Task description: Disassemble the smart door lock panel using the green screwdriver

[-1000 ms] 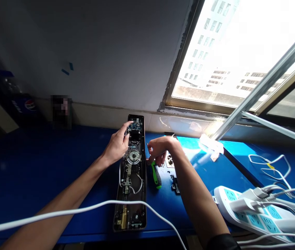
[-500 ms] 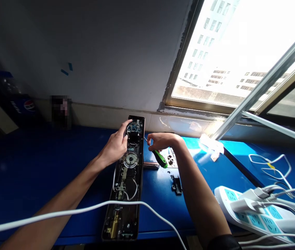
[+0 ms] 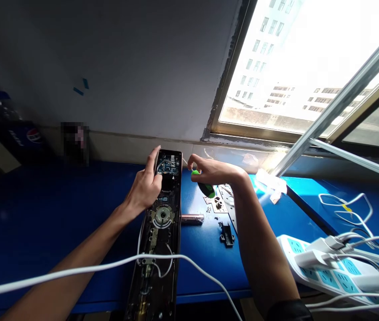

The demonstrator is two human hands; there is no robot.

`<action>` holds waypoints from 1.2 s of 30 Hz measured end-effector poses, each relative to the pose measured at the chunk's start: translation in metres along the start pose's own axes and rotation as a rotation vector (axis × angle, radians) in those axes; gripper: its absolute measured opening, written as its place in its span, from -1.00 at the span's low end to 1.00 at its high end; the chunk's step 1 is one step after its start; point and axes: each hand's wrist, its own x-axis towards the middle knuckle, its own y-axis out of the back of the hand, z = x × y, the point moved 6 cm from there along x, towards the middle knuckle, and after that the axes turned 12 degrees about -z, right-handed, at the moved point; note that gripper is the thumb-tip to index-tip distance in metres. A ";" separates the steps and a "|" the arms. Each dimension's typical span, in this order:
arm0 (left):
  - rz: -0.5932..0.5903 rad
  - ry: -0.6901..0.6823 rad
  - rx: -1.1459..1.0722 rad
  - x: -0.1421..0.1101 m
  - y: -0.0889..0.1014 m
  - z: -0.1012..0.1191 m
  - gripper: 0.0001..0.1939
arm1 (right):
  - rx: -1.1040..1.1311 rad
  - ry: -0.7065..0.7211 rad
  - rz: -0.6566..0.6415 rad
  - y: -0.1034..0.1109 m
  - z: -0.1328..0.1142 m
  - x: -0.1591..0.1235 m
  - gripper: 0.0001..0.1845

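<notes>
Between your hands, a long dark casing [image 3: 164, 236] lies open on the blue table [image 3: 79, 196]; its near end is cut off by the lower edge of view, and a smooth white cable [image 3: 109, 267] crosses in front of it. Your left hand [image 3: 144, 185] is at its left rim, index finger stretched past the far corner and thumb by the circuit board [image 3: 169, 165]; the other fingers are hidden, so you cannot tell how firmly they grip. Your right hand [image 3: 214, 171] has its fingers curled round a green-and-black screwdriver [image 3: 206, 190], which is partly covered; its tip is hard to make out.

Below your left hand sits a round metal disc [image 3: 163, 216]. Below your right are a glossy rod [image 3: 192, 219], one end behind the casing, a matte black bracket [image 3: 227, 235] and a thin flat plate [image 3: 221, 205]. Far left of your hands, a dim bottle [image 3: 25, 136] shows a round Pepsi emblem, its lettering too dark to read surely.
</notes>
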 end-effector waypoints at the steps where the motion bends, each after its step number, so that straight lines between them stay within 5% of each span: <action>1: -0.002 -0.012 -0.006 -0.001 0.000 0.002 -0.17 | -0.016 -0.002 0.024 0.002 -0.001 -0.002 -0.54; 7: 0.056 -0.099 -0.026 -0.006 -0.004 0.011 -0.28 | -0.040 -0.058 0.120 0.015 -0.003 -0.030 -0.56; 11: 0.032 -0.045 -0.076 -0.007 -0.009 0.009 -0.32 | 0.021 -0.011 0.304 0.030 -0.003 -0.056 -0.68; 21: 0.025 -0.016 -0.195 -0.013 -0.014 0.012 -0.37 | 0.226 0.375 0.782 0.053 -0.025 -0.086 -0.68; 31: 0.013 -0.050 -0.172 -0.016 -0.016 0.017 -0.38 | 0.229 0.425 1.050 0.056 -0.039 -0.096 -0.67; 36: 0.032 -0.088 -0.092 -0.016 -0.013 0.022 -0.40 | 0.159 0.433 1.004 0.058 -0.044 -0.093 -0.62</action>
